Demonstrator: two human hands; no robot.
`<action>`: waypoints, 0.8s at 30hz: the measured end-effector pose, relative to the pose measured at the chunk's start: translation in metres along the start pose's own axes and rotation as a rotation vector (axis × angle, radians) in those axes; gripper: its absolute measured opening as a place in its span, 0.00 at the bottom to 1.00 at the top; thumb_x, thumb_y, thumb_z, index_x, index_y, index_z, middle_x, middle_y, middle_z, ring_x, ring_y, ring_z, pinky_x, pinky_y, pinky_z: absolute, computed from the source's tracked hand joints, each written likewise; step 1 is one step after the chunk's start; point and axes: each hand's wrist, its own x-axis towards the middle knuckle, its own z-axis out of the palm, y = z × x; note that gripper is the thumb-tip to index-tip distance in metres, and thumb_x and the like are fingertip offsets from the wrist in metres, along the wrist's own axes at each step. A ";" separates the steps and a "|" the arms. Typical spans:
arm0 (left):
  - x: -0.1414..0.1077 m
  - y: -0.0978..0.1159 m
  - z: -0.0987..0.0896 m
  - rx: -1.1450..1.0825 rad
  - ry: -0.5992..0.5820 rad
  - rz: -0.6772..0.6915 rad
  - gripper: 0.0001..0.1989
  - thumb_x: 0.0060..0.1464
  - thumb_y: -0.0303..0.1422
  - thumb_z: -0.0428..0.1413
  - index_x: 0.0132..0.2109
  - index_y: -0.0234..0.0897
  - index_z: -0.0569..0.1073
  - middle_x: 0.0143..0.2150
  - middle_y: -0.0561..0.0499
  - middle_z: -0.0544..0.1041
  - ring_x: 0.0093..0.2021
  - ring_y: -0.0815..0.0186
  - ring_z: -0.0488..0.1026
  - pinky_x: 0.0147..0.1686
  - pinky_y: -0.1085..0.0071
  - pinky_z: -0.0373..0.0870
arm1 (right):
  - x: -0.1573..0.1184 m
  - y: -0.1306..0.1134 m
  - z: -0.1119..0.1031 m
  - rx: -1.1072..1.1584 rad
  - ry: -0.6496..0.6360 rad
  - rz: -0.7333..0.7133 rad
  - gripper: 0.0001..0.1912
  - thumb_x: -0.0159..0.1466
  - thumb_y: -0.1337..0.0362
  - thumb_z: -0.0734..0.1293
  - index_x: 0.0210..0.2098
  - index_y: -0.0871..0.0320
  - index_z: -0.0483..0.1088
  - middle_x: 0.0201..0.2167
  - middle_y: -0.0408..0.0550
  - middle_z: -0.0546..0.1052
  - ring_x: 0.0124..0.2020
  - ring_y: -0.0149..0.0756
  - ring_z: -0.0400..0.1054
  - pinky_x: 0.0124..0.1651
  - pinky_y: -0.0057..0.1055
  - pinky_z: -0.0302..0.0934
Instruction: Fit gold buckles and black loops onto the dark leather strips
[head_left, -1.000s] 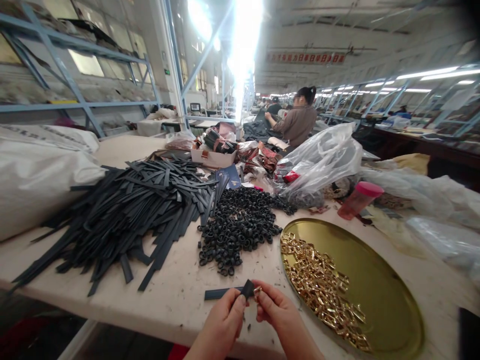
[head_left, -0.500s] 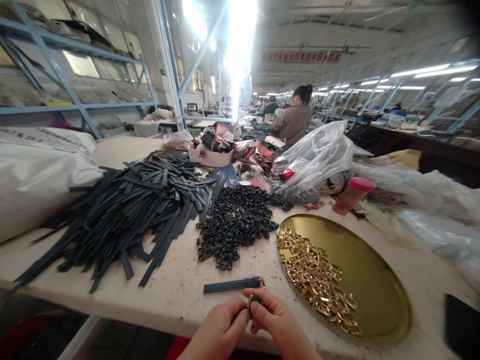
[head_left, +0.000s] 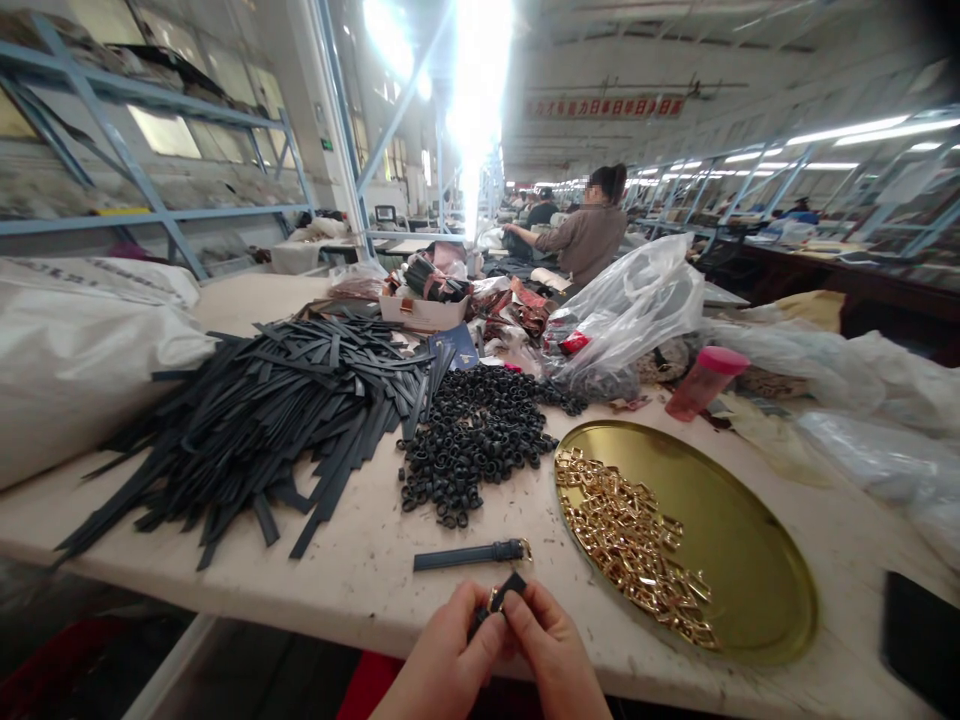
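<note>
Close together at the table's front edge, my left hand [head_left: 457, 635] and my right hand [head_left: 544, 625] both pinch a short black strap [head_left: 511, 590] with a small gold buckle [head_left: 493, 598] on it. Fingers hide much of the strap. Just beyond them lies a finished-looking black strap [head_left: 469, 555] with a gold buckle at its right end. Farther back is a heap of small black loops [head_left: 480, 435]. To the left spreads a large pile of flat black strips [head_left: 277, 410]. Many gold buckles [head_left: 637, 540] cover the left part of a round gold tray [head_left: 742, 560] on the right.
A white sack [head_left: 82, 350] bulges at the left. Behind the loops are a cardboard box [head_left: 424, 312], a clear plastic bag [head_left: 630, 310] and a pink-lidded jar [head_left: 705, 385]. A dark flat object [head_left: 919, 630] lies at the right edge. A person in brown [head_left: 589, 240] works farther back.
The black strap's end now sticks up between my fingers, and my right hand has shifted its grip. In the background, the person in brown has extended an arm to the left. The view has shifted slightly.
</note>
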 end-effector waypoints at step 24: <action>0.010 -0.012 0.009 -0.223 0.015 -0.169 0.13 0.43 0.41 0.51 0.27 0.36 0.61 0.19 0.58 0.68 0.10 0.80 0.54 0.10 0.80 0.45 | -0.001 -0.004 -0.019 -0.534 0.070 -0.343 0.13 0.62 0.56 0.57 0.26 0.56 0.65 0.20 0.42 0.67 0.24 0.32 0.62 0.27 0.27 0.57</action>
